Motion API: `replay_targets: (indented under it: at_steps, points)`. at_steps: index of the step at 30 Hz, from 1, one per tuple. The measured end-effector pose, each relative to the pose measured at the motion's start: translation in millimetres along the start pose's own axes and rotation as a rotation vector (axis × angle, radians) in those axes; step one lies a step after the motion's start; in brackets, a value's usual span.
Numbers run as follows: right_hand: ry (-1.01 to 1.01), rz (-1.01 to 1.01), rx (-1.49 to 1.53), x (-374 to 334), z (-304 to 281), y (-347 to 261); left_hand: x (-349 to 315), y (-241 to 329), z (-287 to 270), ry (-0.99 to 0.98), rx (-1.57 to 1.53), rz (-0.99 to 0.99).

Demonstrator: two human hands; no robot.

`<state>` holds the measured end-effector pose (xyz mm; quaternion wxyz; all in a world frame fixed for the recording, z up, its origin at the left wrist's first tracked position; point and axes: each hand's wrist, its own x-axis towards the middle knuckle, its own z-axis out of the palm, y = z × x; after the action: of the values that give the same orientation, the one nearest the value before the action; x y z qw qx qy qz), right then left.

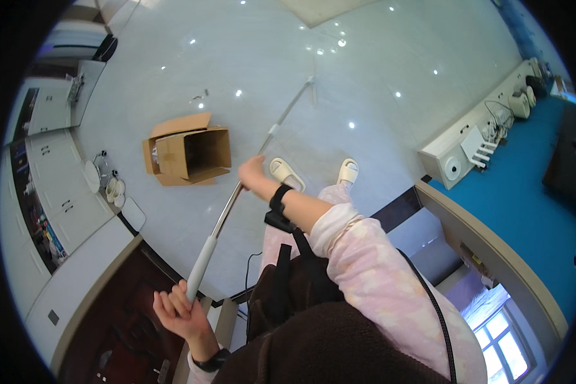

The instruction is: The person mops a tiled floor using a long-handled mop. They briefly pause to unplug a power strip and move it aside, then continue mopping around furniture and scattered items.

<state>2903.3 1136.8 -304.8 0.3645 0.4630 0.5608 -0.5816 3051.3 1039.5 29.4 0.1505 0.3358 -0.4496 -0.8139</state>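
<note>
A long pole with a thin pale bar across its far end, which looks like a floor squeegee (224, 217), slants from lower left to upper centre. Around the light grey grip at its near end curl the fingers of my left hand (184, 313). Higher up, my right hand (253, 174) is closed on the metal part of the shaft, the palm side hidden. The pale head (313, 82) rests on the glossy floor (390, 134), beyond my feet. Left of the shaft lies an open cardboard box (171, 157) on its side, its flaps spread.
Cream slippers (347, 171) are on my feet. A small pile of debris (200, 98) lies beyond the box. White cabinets (64, 185) and a pair of shoes (116, 191) stand left. At right, a white ledge (441, 163) carries a router and cables.
</note>
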Motion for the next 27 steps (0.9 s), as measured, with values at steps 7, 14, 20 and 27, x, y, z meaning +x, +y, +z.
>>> replay_targets:
  at_steps: [7, 14, 20, 27]
  points:
    - [-0.516, -0.547, -1.249, -31, 103, 66, -41, 46, -71, 0.268, 0.011, 0.140]
    - [-0.269, -0.148, -0.099, -96, 43, 75, -68, 64, -79, 0.067, -0.005, 0.164]
    - [-0.255, -0.041, 0.237, -120, -63, 67, -79, 47, -44, -0.123, 0.056, 0.042]
    - [-0.094, -0.001, 0.655, -115, -222, 115, -85, -4, 33, -0.661, 0.250, -0.171]
